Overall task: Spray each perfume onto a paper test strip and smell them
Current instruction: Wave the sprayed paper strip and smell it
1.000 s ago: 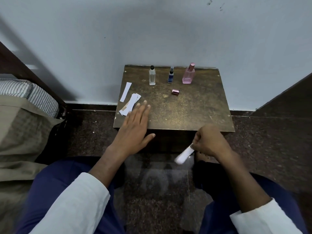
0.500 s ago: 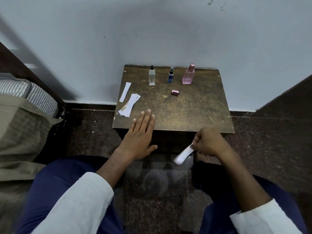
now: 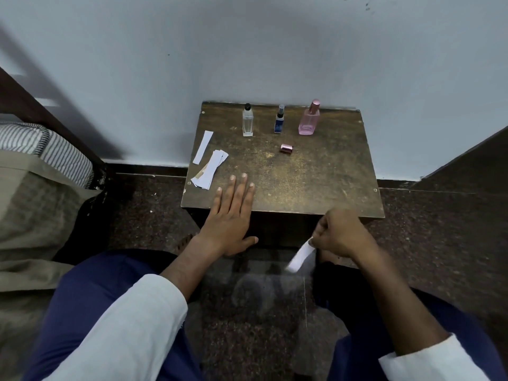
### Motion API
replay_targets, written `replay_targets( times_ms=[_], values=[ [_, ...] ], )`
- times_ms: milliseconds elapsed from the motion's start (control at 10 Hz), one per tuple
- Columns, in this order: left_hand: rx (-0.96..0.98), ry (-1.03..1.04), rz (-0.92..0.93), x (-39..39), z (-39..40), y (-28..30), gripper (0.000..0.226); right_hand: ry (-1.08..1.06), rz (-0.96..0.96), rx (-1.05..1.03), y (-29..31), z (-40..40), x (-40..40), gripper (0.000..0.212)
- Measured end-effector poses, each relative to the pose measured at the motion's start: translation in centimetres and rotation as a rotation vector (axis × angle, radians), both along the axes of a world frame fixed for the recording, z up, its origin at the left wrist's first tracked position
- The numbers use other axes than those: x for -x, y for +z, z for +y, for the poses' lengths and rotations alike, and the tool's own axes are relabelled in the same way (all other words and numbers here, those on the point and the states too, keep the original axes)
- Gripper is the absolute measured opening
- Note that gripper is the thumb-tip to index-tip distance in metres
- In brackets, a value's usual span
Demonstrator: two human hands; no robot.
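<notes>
Three perfume bottles stand in a row at the back of the small brown table [image 3: 324, 188]: a clear bottle [image 3: 247, 121], a small blue bottle [image 3: 279, 121] and a pink bottle [image 3: 309, 119] with its sprayer bare. The pink cap [image 3: 286, 148] lies on its side in front of them. A pile of white paper strips [image 3: 211, 168] and a single strip [image 3: 203, 146] lie at the table's left. My left hand [image 3: 232, 215] is flat and open over the table's near edge, right of the pile. My right hand [image 3: 339, 233] pinches a white test strip [image 3: 300, 256] below the near edge.
The table stands against a pale wall [image 3: 247, 50]. A bed with striped bedding [image 3: 46, 149] and a dark wooden frame is at the left. Dark speckled floor [image 3: 439, 243] surrounds the table, and my knees in blue trousers [image 3: 90, 312] are below.
My left hand has drawn back from the strip pile toward the table's near edge and shifted right. My right hand still holds the strip in about the same place.
</notes>
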State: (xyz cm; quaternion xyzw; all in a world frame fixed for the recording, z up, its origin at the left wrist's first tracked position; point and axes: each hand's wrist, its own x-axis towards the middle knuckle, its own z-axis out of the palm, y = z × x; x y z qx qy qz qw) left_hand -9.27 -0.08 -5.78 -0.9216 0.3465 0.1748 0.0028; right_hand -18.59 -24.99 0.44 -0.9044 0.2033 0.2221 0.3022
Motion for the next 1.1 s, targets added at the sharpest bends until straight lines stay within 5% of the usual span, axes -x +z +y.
replay_targets(
  times_ms=[100, 200, 300, 400, 500, 600, 700, 800, 900, 1000, 1100],
  values=[
    [-0.005, 0.008, 0.043, -0.1, -0.1, 0.0, 0.131, -0.151, -0.098, -0.589, 1.0, 0.2, 0.4, 0.017],
    [-0.018, 0.006, 0.071, -0.3, -0.3, 0.4, 0.131, -0.271, -0.270, -1.420, 3.8, 0.4, 0.2, 0.028],
    [-0.016, 0.003, 0.081, -0.3, -0.2, 0.6, 0.124, -0.336, -0.374, -1.528, 4.0, 0.3, -0.3, 0.016],
    [0.068, 0.032, 0.065, -0.6, -0.1, 1.0, 0.103, -0.395, -0.186, -0.942, 2.4, -0.1, -0.6, 0.008],
    [0.238, 0.119, -0.020, -1.4, -0.3, 1.0, 0.089, 0.113, -0.013, -0.200, 0.8, -0.5, -0.3, 0.008],
    [0.274, 0.180, -0.026, -2.1, -0.1, 0.2, 0.083, 0.262, -0.020, -0.425, 1.7, -0.1, 0.3, 0.009],
    [0.236, 0.181, -0.052, -2.1, -0.2, -0.8, 0.087, 0.083, -0.234, -1.280, 3.5, -0.1, 0.5, 0.014],
    [0.239, 0.195, -0.060, -2.0, -0.3, -1.0, 0.089, -0.111, -0.274, -1.685, 3.6, -0.5, -0.4, 0.015],
    [0.222, 0.197, -0.040, -2.2, -0.4, -0.7, 0.087, -0.139, -0.148, -0.564, 0.3, -1.5, -0.8, 0.015],
    [0.209, 0.200, -0.001, -2.2, -0.6, -0.4, 0.085, 0.042, -0.011, 0.094, -1.3, -1.2, -0.4, 0.010],
    [0.197, 0.199, 0.016, -2.3, -0.6, -0.3, 0.086, -0.102, -0.054, -0.759, 0.2, -1.0, -0.1, 0.017]
  ],
)
